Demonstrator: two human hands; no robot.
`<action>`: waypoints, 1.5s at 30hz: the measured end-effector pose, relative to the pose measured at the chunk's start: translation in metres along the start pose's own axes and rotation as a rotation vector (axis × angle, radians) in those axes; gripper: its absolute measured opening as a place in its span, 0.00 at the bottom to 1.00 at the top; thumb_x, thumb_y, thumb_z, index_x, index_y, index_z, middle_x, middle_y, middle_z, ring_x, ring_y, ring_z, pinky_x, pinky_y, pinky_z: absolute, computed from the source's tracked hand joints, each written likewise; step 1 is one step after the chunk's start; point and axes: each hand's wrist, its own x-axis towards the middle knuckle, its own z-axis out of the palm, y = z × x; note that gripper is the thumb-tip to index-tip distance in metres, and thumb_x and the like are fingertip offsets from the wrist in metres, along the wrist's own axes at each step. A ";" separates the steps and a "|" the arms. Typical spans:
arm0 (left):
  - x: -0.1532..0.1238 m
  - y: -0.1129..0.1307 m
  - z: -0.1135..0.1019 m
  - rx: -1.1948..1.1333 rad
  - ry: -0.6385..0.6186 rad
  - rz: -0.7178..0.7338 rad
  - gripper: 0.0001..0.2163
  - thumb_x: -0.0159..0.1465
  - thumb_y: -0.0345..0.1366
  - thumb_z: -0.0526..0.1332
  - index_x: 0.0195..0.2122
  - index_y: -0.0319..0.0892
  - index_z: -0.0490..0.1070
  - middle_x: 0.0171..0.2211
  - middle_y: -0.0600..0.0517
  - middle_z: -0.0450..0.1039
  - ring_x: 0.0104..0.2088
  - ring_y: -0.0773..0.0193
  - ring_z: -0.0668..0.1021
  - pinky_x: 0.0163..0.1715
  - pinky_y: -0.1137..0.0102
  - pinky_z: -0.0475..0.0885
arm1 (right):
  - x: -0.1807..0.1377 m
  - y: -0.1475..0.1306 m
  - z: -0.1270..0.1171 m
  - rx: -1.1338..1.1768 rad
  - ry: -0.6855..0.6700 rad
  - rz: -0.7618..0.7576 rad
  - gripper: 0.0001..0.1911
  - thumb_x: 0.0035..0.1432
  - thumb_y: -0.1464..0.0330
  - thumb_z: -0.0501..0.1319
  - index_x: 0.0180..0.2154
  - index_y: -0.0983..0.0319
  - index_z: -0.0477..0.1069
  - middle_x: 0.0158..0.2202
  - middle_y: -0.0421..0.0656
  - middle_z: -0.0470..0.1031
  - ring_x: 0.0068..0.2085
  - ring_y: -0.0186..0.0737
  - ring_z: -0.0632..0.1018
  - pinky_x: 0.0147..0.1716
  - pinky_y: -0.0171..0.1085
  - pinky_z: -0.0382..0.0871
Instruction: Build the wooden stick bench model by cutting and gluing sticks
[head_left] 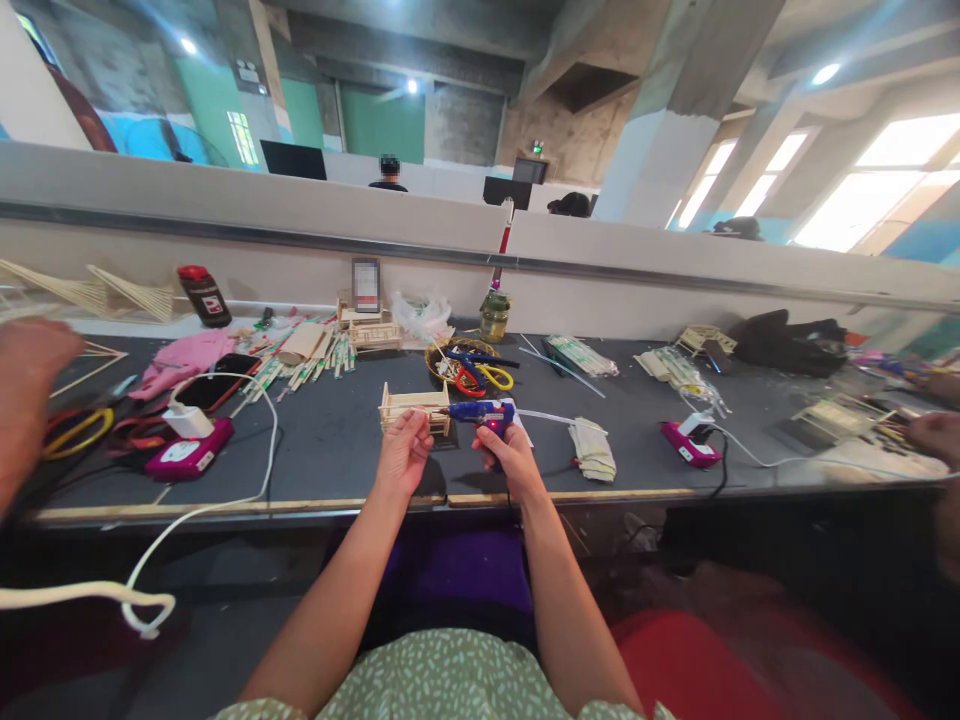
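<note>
Glue gun (484,412) is held above dark table (322,465); pillar (664,140) stands behind.

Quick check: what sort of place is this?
Probably a shared craft workshop: a long dark-grey workbench bears small pale frames built of thin sticks, the right hand holds a blue pistol-shaped glue gun, and another person's hand shows at the far right.

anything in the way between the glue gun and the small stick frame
Only the left hand: its fingers cover part of the stick frame in this view, near the tip of the glue gun. Nothing else visible blocks it, though depth is hard to judge.
</note>
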 end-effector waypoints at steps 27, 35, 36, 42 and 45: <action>-0.001 -0.003 0.004 0.003 0.003 0.008 0.15 0.44 0.31 0.75 0.27 0.38 0.70 0.21 0.60 0.66 0.19 0.78 0.65 0.16 0.82 0.62 | -0.001 0.001 0.003 -0.051 0.032 0.001 0.21 0.51 0.51 0.65 0.31 0.63 0.69 0.19 0.33 0.64 0.17 0.26 0.61 0.15 0.28 0.59; -0.001 -0.003 0.004 0.002 0.002 0.006 0.15 0.45 0.31 0.75 0.27 0.38 0.69 0.20 0.60 0.65 0.18 0.78 0.65 0.16 0.83 0.62 | -0.003 0.000 0.003 -0.040 0.037 0.006 0.21 0.50 0.51 0.66 0.31 0.63 0.70 0.19 0.33 0.64 0.17 0.26 0.61 0.16 0.28 0.60; -0.001 -0.003 0.005 0.000 0.002 0.007 0.15 0.45 0.31 0.75 0.26 0.38 0.68 0.20 0.60 0.65 0.19 0.78 0.65 0.16 0.83 0.62 | -0.003 0.000 0.003 -0.038 0.036 0.002 0.21 0.50 0.51 0.66 0.32 0.63 0.70 0.19 0.33 0.64 0.17 0.26 0.61 0.15 0.28 0.60; -0.002 -0.002 0.006 0.013 -0.005 0.023 0.15 0.45 0.33 0.75 0.26 0.38 0.68 0.20 0.60 0.65 0.19 0.78 0.66 0.16 0.82 0.62 | -0.003 0.001 0.003 -0.023 0.030 0.008 0.20 0.51 0.52 0.66 0.32 0.62 0.70 0.19 0.33 0.64 0.17 0.26 0.61 0.16 0.28 0.60; -0.002 -0.002 0.006 0.019 -0.009 0.024 0.16 0.45 0.33 0.75 0.25 0.38 0.67 0.20 0.60 0.65 0.19 0.77 0.65 0.16 0.82 0.62 | -0.003 0.002 0.003 -0.035 0.025 -0.002 0.20 0.50 0.51 0.66 0.32 0.62 0.70 0.19 0.33 0.64 0.17 0.26 0.61 0.15 0.28 0.60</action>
